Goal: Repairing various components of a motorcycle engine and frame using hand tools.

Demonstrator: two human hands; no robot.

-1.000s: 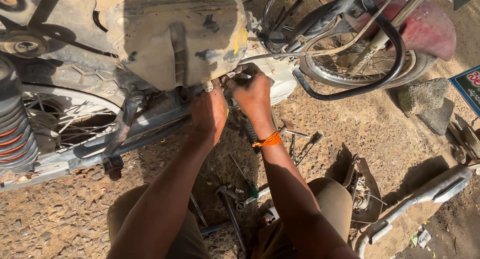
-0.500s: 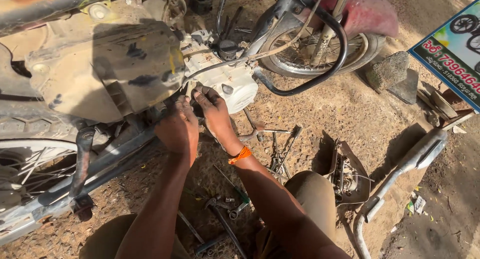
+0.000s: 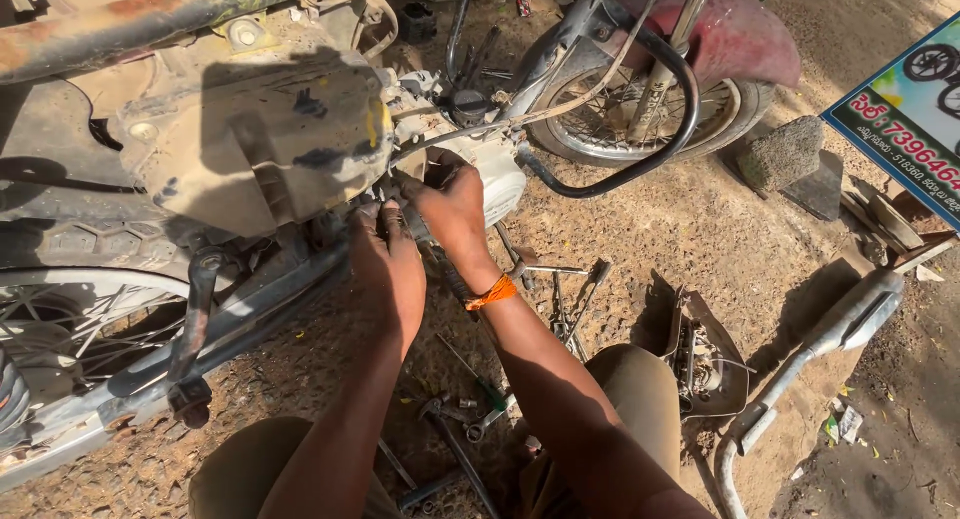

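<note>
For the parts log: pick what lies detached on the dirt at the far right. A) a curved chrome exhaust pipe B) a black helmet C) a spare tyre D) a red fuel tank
A: the curved chrome exhaust pipe lies alone on the dirt ground.

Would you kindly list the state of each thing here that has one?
Left hand: pressed against the engine.
Right hand: reaching into the engine, fingers hidden.
Exhaust pipe: off the bike, lying on the dirt.
Wrenches: loose on the ground.
Front wheel: mounted.

Head camera, looking steeply down, close range.
</note>
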